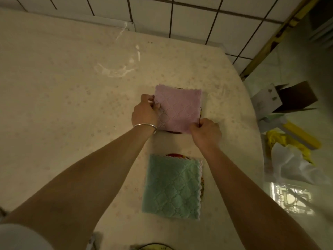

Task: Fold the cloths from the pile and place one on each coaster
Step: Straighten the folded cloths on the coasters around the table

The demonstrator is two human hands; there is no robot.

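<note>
The pink cloth, folded into a square with a quilted diamond pattern, is lying just above the middle of the frame on a cream table patterned with faint flowers. Going from the left, white shiny streaks are showing on the table surface toward the upper middle. The left hand, with a silver bangle circling its wrist, is pinching the cloth's left edge between thumb and curled fingers. Under the cloth, a dark coaster is peeking out along the right and lower edges. The right hand is gripping the cloth's lower right corner, fingers curled around it. Below, in the lower middle of the frame, a green cloth is lying folded, with a pink scalloped edge running down its right side, and it is covering a second coaster whose red rim is showing at the top and right. At the bottom edge, a dish rim is just entering the frame. To the far right, beyond the table, a cardboard box, yellow items and a white plastic bag are sitting on the floor.
</note>
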